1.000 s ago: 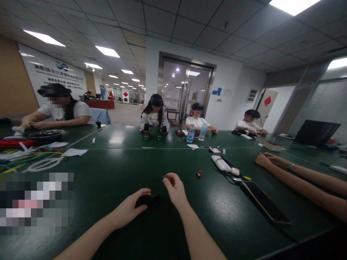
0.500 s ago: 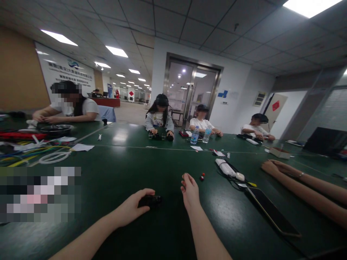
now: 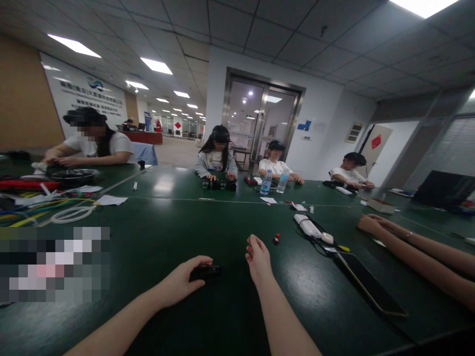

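- Black device (image 3: 210,271) lies on the green table (image 3: 166,232), the biggest thing in view. It is near the person's own edge and just in front of the body. The flat top probably gives it a steady base.
- Wall board (image 3: 92,94) at the far left carries a blue logo and lines of characters, but they are too small to read.
- Coloured cables (image 3: 44,210) lie loose at the left, well apart from the person's hands and near another person who sits there.
- Co-worker's hands (image 3: 371,223) rest together on the table at the right and touch none of the person's things.
- Water bottles (image 3: 265,183), two of them, stand upright across the table. Their labels cannot be read.
- Phone (image 3: 367,283) lies flat with a dark screen, to the right of the right hand. No brand is visible.
- Left hand (image 3: 180,283) curls over the black device and grips it from the left. It presses the device on the table, probably so that it does not slide.
- Right hand (image 3: 259,259) is just beside the device, not touching it, with the fingers gathered together. A reddish spot shows at the fingertips, and it cannot be told whether this is a small part.
- Red piece (image 3: 276,239) sits alone on the table, near the right hand and beyond it.
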The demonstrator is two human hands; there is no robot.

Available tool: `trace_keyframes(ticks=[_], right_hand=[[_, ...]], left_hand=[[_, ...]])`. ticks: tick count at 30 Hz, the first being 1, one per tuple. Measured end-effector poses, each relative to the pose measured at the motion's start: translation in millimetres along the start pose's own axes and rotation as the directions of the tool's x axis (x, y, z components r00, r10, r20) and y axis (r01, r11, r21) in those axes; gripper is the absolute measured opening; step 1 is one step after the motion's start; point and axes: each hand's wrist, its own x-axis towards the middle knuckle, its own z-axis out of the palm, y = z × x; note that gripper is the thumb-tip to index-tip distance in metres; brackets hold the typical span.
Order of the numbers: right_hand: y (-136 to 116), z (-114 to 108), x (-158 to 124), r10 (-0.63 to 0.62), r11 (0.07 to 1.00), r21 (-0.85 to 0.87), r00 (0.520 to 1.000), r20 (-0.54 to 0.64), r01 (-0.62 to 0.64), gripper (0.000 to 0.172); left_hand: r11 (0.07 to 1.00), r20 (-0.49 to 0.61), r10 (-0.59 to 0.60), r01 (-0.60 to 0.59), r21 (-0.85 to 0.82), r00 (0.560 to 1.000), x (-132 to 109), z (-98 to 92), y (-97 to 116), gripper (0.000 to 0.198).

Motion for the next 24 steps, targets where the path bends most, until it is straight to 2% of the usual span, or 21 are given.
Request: trace_keyframes(ticks=[6,16,24], right_hand=[[-2.9,1.0,-3.5,0.014,1.0,0.008,1.0,0.019,-0.014,0.035],[5.7,-1.6,6.6,0.02,1.0,0.008,1.0,-0.007,-0.02,0.034],[0.4,-1.2,0.4,0.083,0.991,0.105,0.997,-0.013,-0.081,0.031]], left_hand=[[1.0,-0.004,0.003,-0.003,0.028,1.0,-0.6,-0.9,5.3,0.045],[0.998,-0.009,0.021,-0.02,0.063,1.0,-0.8,-1.2,2.7,0.043],[0.999,0.009,0.011,-0.011,0.037,1.0,-1.7,-2.2,6.7,0.043]])
